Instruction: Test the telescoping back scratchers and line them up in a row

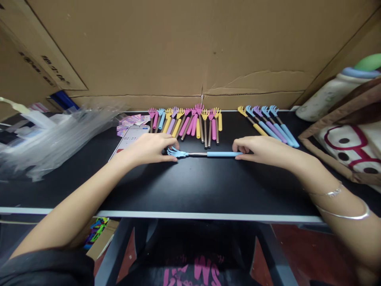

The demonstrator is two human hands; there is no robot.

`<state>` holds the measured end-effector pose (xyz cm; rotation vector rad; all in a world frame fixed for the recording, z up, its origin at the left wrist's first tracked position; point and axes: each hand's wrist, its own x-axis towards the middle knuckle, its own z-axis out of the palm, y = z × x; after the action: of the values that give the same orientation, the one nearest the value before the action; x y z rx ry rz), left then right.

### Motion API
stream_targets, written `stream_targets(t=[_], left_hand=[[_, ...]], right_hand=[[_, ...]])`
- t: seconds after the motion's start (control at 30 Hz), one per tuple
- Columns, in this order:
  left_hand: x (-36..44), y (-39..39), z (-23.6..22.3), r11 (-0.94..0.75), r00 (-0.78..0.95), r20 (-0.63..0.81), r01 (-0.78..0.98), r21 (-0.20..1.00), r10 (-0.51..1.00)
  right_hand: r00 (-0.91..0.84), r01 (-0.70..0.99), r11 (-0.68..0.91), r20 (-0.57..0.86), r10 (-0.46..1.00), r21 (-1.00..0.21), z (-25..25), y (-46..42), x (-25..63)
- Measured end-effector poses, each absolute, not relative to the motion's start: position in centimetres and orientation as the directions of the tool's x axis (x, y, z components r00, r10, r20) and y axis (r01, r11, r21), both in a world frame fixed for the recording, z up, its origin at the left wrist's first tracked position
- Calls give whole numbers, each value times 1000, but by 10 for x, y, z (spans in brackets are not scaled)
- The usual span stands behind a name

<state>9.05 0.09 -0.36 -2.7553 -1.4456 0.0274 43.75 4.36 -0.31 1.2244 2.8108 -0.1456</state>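
Observation:
A light-blue back scratcher [224, 154] with a metal shaft lies crosswise near the middle of the black table. At its claw end, the fingers of my left hand [154, 147] are closed around the tips. My right hand [256, 149] pinches the far end of the blue handle. Behind it lies a row of pink, yellow, blue and purple back scratchers [193, 123], their handles and metal shafts side by side. To the right, a second group of assembled back scratchers [272, 127] lies slanted, with yellow, blue and purple handles.
A phone [133, 135] showing a timer lies beside my left hand, partly covered. Clear plastic bags [65, 135] pile up at the left. A bag [342, 147] and a bottle [327, 95] stand at the right. Cardboard [190, 51] walls the back. Below sits a box [102, 240] of colourful items.

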Motion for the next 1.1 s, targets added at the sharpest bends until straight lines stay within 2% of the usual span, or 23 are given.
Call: stream_targets(t=[0.67,1.1], left_hand=[[91,1,-3,-568,569,-6,822,-45,823],[91,2,-5,-560,560,-30,828,-10,828]], right_hand=[[-666,743,668,-134,734,-33,-4,43,436],[-628,772,634,-187,755,-35,-7,43,438]])
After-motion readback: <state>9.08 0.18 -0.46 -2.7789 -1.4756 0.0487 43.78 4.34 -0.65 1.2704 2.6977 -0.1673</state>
